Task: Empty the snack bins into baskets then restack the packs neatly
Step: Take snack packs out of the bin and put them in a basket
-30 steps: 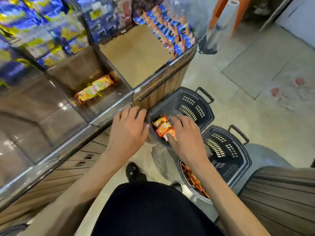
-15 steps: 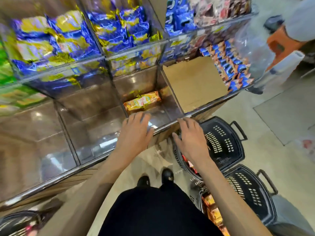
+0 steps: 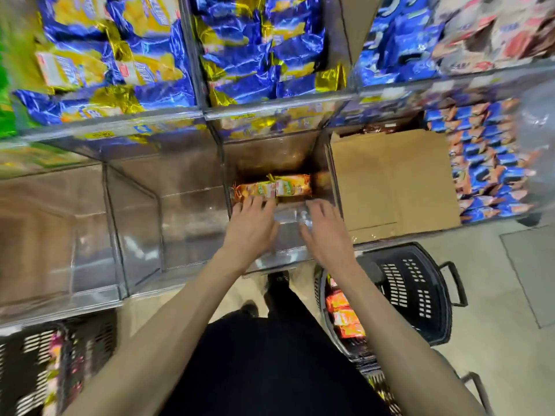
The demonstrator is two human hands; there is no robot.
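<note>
Both hands have gone past the rim into the clear plastic bin (image 3: 326, 163). Left hand (image 3: 250, 232) and right hand (image 3: 327, 238) are spread and empty, near two glossy orange packs (image 3: 288, 186) at its back; the labels are blurred.

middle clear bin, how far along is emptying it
Mostly done: orange snack packs lie in the black plastic basket. In hand: nothing yet; open left hand and right hand reach into the clear plastic bin. Left: two orange-yellow packs on its floor, then restacking.
</note>
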